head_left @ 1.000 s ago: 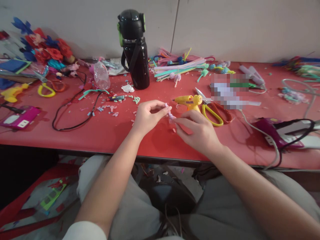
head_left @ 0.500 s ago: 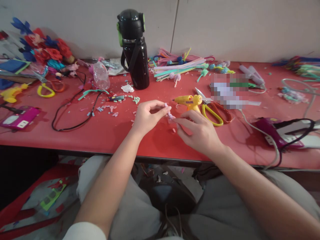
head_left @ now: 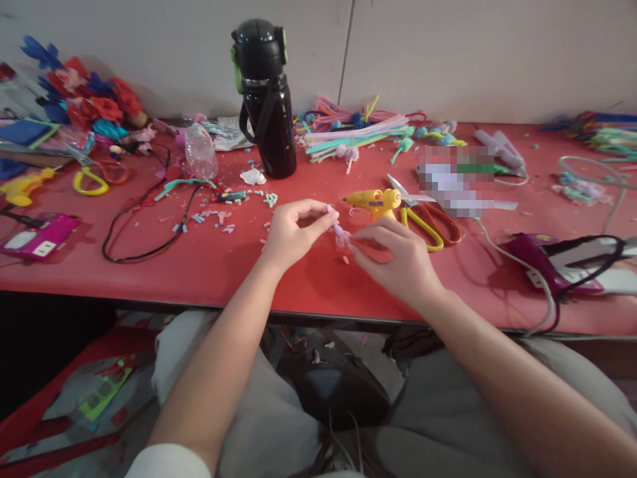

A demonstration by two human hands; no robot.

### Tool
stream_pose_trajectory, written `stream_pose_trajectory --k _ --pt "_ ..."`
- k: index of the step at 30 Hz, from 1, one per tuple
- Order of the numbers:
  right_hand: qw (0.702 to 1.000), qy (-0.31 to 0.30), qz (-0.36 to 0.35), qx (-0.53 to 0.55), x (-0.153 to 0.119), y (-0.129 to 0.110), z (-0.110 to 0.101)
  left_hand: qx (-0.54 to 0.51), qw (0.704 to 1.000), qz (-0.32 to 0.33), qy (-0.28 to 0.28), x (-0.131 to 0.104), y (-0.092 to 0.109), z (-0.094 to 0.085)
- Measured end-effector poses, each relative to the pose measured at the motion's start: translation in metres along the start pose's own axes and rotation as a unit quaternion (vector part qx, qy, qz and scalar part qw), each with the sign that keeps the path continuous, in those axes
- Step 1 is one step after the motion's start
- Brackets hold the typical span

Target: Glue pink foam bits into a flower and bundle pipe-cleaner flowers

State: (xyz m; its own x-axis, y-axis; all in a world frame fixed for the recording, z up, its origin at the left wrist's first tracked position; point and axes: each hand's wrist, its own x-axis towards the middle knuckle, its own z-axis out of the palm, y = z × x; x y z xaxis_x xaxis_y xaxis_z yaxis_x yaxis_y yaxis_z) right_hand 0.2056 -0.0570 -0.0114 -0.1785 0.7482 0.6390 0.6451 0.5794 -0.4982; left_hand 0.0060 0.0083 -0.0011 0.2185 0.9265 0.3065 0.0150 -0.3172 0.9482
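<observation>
"Lilac fuzzy-stem piece [head_left: 340,232], near the middle of the frame, above the tabletop [head_left: 239,279]. What has hold of it?"

"The left hand [head_left: 296,232] pinches its upper end between thumb and forefinger. The right hand [head_left: 401,255] has its thumb and forefinger drawn close together at the lower, bushier end. I can't tell whether those tips grip it or only brush it."

"What might go wrong?"

"A hard pull from the right could loosen the bushy end or slide the thin end out of the left pinch, since so little of it sits between those fingers. Squeezing too hard could flatten the fuzz."

"And that yellow glue gun [head_left: 375,201]?"

"It lies just beyond both hands, nozzle toward the left one. I can't see whether it's hot. If it is, a finger straying forward could get burned, or the fuzz could pick up glue."

"Scissors [head_left: 432,229] too?"

"Right beside the gun, blades spread. A knuckle of the right hand could knock the handles and shove the gun along."

"Anything lower down?"

"A small pink scrap [head_left: 346,260] sits just below the piece; it could cling to the fuzz. Toward the lower right, a white cord [head_left: 550,299] runs near the right forearm, so a sleeve-side sweep could snag it."
</observation>
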Motion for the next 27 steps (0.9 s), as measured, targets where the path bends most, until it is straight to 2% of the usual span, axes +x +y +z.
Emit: stream_pose_trajectory --k 20,24,27 --pt "0.998 -0.003 -0.037 -0.047 -0.004 0.0043 0.0046 -0.007 1.0 0.005 -0.023 -0.0005 -0.0017 0.0" --pt "0.998 -0.014 -0.034 -0.057 -0.0037 0.0023 0.0028 0.001 1.0 -0.003 -0.011 0.0003 -0.0015 -0.0004" --pt "0.999 -0.012 -0.021 -0.046 -0.0021 0.0002 -0.0021 0.016 1.0 0.003 0.018 0.0024 -0.0024 -0.0034"
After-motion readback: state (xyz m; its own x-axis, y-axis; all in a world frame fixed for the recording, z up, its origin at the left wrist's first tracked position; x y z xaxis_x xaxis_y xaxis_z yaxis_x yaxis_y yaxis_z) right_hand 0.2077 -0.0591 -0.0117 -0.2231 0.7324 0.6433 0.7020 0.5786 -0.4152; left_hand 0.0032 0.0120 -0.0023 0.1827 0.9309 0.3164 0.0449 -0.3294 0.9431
